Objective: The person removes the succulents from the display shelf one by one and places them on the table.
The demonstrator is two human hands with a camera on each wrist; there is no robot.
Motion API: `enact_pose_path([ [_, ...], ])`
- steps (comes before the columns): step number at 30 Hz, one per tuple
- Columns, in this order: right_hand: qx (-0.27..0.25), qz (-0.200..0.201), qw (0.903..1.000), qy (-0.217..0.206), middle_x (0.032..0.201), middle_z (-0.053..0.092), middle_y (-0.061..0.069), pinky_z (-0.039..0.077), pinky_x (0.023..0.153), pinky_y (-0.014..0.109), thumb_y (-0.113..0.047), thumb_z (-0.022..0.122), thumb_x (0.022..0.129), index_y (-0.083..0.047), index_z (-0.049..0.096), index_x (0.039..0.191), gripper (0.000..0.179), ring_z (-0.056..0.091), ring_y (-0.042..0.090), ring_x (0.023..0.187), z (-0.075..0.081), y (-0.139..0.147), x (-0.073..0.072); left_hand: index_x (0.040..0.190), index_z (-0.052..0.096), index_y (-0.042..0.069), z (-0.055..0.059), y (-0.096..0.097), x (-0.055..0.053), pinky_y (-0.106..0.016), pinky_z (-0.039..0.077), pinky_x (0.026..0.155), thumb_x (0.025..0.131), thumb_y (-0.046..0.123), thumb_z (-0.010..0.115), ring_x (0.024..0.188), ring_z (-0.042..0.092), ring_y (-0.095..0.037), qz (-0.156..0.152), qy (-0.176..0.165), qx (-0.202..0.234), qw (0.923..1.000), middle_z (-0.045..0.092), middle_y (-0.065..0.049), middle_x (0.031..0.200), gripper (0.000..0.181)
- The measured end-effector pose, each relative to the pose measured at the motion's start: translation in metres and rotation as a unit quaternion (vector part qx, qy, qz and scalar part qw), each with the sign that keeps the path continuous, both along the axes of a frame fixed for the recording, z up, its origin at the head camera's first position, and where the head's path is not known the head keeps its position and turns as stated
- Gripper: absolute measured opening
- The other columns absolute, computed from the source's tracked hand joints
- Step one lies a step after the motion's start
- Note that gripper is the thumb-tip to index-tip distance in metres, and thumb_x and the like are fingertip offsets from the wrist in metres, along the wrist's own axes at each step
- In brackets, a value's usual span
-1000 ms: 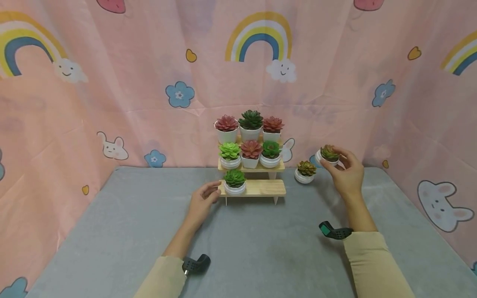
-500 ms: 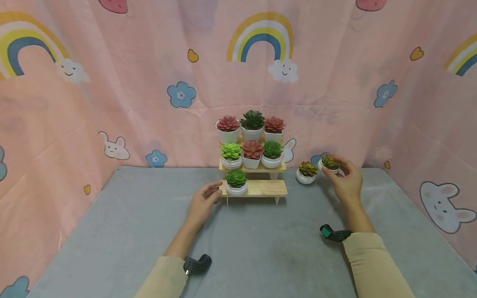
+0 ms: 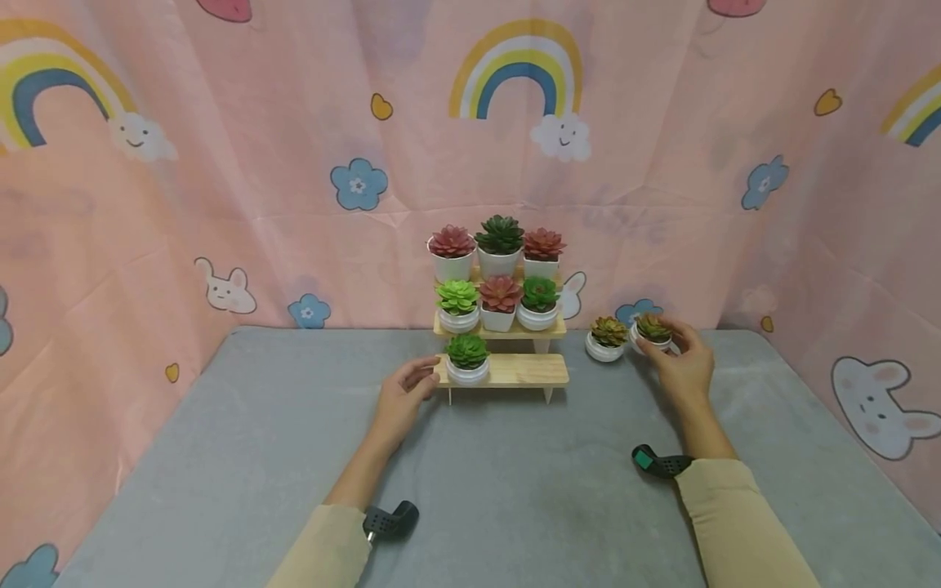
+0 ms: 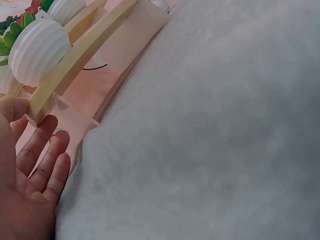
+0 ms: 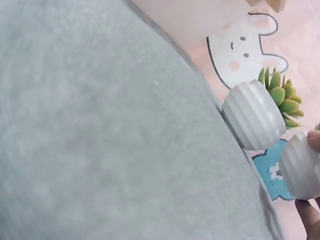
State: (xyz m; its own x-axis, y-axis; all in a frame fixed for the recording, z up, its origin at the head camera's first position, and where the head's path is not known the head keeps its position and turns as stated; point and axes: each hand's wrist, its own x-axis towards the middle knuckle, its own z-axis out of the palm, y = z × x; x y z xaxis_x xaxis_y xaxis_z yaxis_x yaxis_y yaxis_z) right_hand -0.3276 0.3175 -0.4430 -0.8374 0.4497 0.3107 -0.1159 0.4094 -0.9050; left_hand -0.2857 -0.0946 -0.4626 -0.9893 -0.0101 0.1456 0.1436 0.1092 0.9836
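Observation:
My right hand [image 3: 687,367] holds a small succulent in a white ribbed pot [image 3: 652,333] with thumb and fingers, right beside another potted succulent [image 3: 606,339] with yellowish-green leaves on the table. In the right wrist view, backdrop shows between the held pot [image 5: 300,167] and the cloth, so it seems slightly raised. At the left end of a wooden tiered stand [image 3: 525,371], my left hand [image 3: 399,404] pinches the lowest board; in the left wrist view the thumb and index finger meet the board's end [image 4: 37,105]. A green succulent [image 3: 467,359] stands on that board, near its left end.
Several red and green succulents in white pots fill the middle and top tiers, including a light green one [image 3: 457,306]. A grey cloth [image 3: 515,490] covers the table. The pink printed backdrop [image 3: 279,180] rises directly behind it.
My right hand has lowered the held succulent toward the table, next to the other yellowish-green one. My left hand has stayed at the stand's end.

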Motion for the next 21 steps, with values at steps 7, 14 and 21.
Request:
enact_pose_path([
  [7, 0.037, 0.008, 0.9991, -0.021, 0.14, 0.062, 0.011, 0.047, 0.095, 0.024, -0.014, 0.08, 0.087, -0.01, 0.064, 0.134, 0.05, 0.055, 0.025, 0.136, -0.011, 0.004, -0.002, 0.127, 0.068, 0.006, 0.001, 0.001, -0.001, -0.025, 0.055, 0.083, 0.098, 0.013, 0.064, 0.097, 0.066, -0.007, -0.006, 0.008, -0.003, 0.9999, 0.071, -0.019, 0.123, 0.03],
  [14, 0.04, 0.028, 0.9986, -0.022, 0.142, 0.06, 0.017, 0.043, 0.112, 0.05, -0.012, 0.077, 0.089, -0.006, 0.062, 0.134, 0.048, 0.05, 0.029, 0.141, -0.017, 0.005, -0.004, 0.126, 0.069, 0.005, 0.001, 0.001, 0.0, -0.024, 0.054, 0.08, 0.096, 0.01, 0.065, 0.094, 0.066, -0.006, -0.003, 0.011, -0.001, 0.9999, 0.072, -0.02, 0.121, 0.03],
  [21, 0.044, 0.034, 0.9981, -0.028, 0.146, 0.058, 0.015, 0.042, 0.112, 0.053, -0.013, 0.077, 0.089, -0.006, 0.06, 0.137, 0.051, 0.049, 0.031, 0.142, -0.017, 0.006, -0.004, 0.126, 0.068, 0.004, 0.0, 0.001, 0.0, -0.023, 0.054, 0.08, 0.097, 0.011, 0.065, 0.094, 0.065, -0.005, -0.002, 0.012, -0.004, 0.9999, 0.071, -0.021, 0.121, 0.031],
])
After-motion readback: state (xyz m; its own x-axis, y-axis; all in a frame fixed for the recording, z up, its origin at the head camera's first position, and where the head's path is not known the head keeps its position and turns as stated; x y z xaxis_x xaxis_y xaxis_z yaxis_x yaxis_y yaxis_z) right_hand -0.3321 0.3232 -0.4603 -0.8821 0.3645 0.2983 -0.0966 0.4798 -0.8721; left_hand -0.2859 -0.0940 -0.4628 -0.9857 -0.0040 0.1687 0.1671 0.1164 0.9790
